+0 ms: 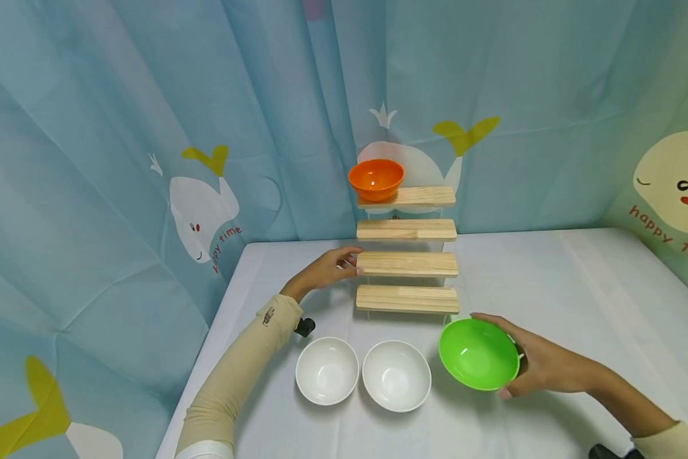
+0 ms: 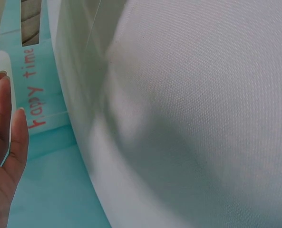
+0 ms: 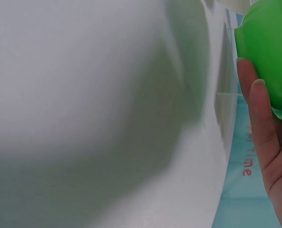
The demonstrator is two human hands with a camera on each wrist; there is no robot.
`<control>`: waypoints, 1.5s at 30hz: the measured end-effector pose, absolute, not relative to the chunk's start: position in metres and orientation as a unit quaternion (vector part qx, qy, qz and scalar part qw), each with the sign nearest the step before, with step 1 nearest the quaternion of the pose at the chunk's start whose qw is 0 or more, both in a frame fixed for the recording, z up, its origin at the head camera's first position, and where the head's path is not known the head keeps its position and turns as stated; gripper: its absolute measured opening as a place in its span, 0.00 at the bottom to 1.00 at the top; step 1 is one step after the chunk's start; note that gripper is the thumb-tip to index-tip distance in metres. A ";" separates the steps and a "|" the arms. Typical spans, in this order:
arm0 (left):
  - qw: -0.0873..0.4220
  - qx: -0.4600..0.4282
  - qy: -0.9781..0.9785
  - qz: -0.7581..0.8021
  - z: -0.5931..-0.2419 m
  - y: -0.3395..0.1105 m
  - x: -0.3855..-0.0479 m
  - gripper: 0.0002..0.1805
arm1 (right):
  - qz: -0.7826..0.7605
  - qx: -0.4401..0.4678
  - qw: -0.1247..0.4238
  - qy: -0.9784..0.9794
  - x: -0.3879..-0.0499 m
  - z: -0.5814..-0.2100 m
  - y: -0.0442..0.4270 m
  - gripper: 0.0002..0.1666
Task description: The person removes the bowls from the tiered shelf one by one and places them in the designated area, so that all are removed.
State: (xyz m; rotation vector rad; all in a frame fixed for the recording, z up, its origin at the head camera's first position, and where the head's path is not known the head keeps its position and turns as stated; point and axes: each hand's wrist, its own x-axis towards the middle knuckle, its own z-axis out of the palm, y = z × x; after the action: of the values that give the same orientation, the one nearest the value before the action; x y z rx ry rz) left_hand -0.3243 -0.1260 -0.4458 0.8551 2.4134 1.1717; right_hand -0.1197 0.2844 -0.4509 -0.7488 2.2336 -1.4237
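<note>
A bright green bowl [image 1: 479,354] is held by my right hand [image 1: 541,363], thumb on the near side and fingers round the far right side. In the right wrist view the green bowl [image 3: 271,52] is above the white cloth, its shadow apart from it. My left hand [image 1: 329,269] grips the left end of the second step from the bottom of a four-step wooden rack [image 1: 407,264]; the left wrist view cuts off this contact. On the top step, at its left end, sits an orange bowl [image 1: 376,180]. Two white bowls [image 1: 327,371] stand side by side before the rack.
A white cloth [image 1: 550,274] covers the table. Blue curtains [image 1: 298,127] with whale prints hang behind and along the left. A pale green curtain panel [image 1: 665,210] borders the right side. The second white bowl [image 1: 396,376] is close to the green one.
</note>
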 end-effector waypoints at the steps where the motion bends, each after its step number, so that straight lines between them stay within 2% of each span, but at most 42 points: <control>1: 0.163 0.299 0.846 0.411 -0.446 -0.126 -0.324 0.31 | -0.509 -0.265 0.198 0.795 -0.119 -0.451 0.284 0.64; 15: 0.157 0.301 0.844 0.414 -0.446 -0.125 -0.323 0.31 | -0.508 -0.310 0.236 0.768 -0.113 -0.465 0.282 0.61; 26: 0.159 0.297 0.845 0.415 -0.446 -0.125 -0.322 0.32 | -0.504 -0.324 0.230 0.766 -0.112 -0.475 0.280 0.63; 45: 0.160 0.298 0.846 0.411 -0.445 -0.125 -0.322 0.34 | -0.502 -0.337 0.270 0.749 -0.111 -0.479 0.287 0.66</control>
State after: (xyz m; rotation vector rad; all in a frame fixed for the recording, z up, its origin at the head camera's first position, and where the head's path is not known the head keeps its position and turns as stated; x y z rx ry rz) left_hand -0.3216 -0.1252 -0.4452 0.8519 2.4187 1.1759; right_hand -0.1114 0.2871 -0.4794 -0.9094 2.0187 -1.3537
